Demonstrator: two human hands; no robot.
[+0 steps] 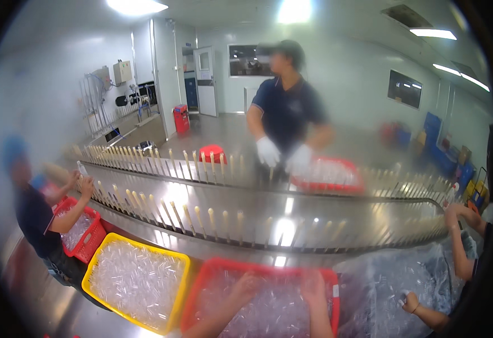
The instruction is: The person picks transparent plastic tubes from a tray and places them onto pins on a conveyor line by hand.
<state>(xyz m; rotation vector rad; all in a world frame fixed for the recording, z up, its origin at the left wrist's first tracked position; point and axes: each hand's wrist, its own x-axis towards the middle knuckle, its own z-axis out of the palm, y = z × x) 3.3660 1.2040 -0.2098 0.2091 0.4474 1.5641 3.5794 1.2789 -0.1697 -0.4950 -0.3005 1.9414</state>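
Bright factory room, steel conveyor [269, 217] lined with upright pegs. Red basket [260, 301] of small clear plastic tubes [280, 312] sits directly below, within easy reach. Left hand [245, 284] and right hand [314, 284] sunk among tubes; grip blurred, cannot tell closure. Yellow basket [136, 281] alongside left. Gloved co-worker [283, 107] opposite.

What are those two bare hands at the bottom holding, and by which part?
Cannot be told: the left hand and right hand are blurred, reaching into the clear tubes in the red basket.

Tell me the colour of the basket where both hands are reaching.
The basket is red, seen in the head view.
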